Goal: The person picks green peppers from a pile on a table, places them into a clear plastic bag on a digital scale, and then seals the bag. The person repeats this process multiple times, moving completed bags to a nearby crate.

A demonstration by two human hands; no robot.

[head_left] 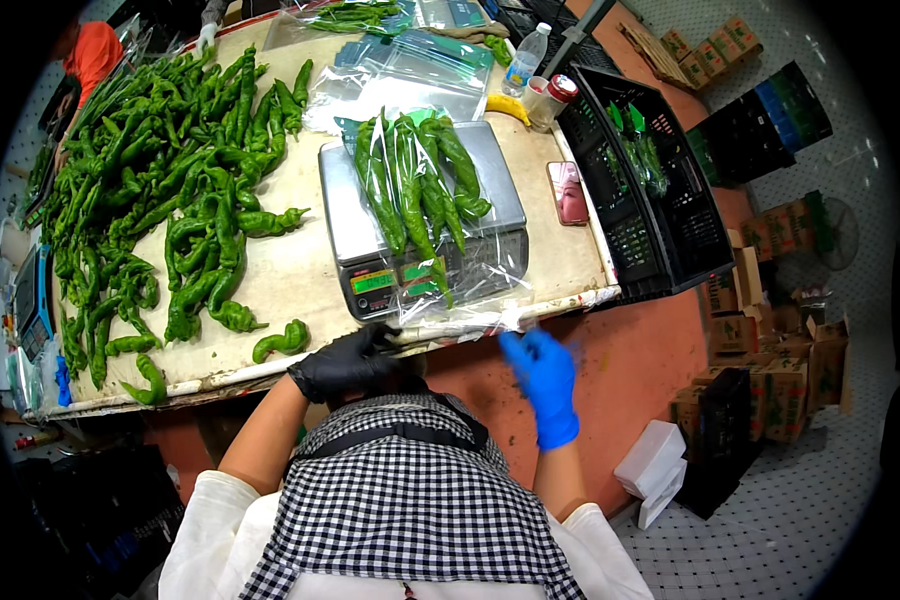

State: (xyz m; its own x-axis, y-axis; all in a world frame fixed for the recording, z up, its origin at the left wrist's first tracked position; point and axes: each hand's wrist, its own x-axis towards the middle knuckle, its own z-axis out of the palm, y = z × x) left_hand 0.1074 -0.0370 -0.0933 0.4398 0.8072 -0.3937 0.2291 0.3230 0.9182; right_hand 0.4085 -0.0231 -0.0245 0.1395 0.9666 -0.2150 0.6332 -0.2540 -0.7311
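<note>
A clear plastic bag of long green peppers (412, 180) lies on the steel pan of a digital scale (495, 180), its loose end hanging over the scale's display towards the table's front edge. My left hand (349, 361), in a black glove, is at that edge just below the scale's left corner; whether its fingers hold anything is not clear. My right hand (538, 367), in a blue glove, is blurred and close to the bag's end, off the table's edge; I cannot tell if it touches the plastic. A big heap of loose green peppers (142, 172) covers the table's left side.
Flat plastic bags (420, 67) lie behind the scale. To the right are a banana (508, 108), a water bottle (527, 56), a red-lidded jar (553, 105) and a phone (568, 193). A black crate (645, 172) adjoins the table's right side. A co-worker's orange sleeve (97, 56) shows far left.
</note>
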